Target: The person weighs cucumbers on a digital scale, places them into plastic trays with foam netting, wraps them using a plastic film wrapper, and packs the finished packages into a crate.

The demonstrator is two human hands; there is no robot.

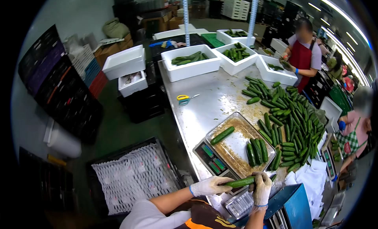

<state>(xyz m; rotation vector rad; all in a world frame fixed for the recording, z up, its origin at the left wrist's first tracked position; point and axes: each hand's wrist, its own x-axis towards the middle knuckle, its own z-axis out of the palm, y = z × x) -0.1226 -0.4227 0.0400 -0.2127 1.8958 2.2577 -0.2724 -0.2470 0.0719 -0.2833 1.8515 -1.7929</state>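
My left hand (211, 186), in a white glove, holds the left end of a cucumber (241, 183). My gloved right hand (261, 188) is wrapped round its right end, so the cucumber spans both hands near the table's front edge. Just beyond is a digital scale (213, 158) with a metal tray (236, 159) on it. One cucumber (222, 135) lies alone on the tray's left, and several more cucumbers (258, 151) sit side by side on its right. Below my hands are clear plastic boxes (239, 203), partly covered by my right arm.
A big heap of cucumbers (293, 122) covers the table's right side. Scissors (187, 99) lie near the left edge. White foam boxes (191, 73) holding cucumbers line the back. A black crate (162, 150) stands at left, a blue box (293, 201) at right. Two co-workers (305, 59) stand across.
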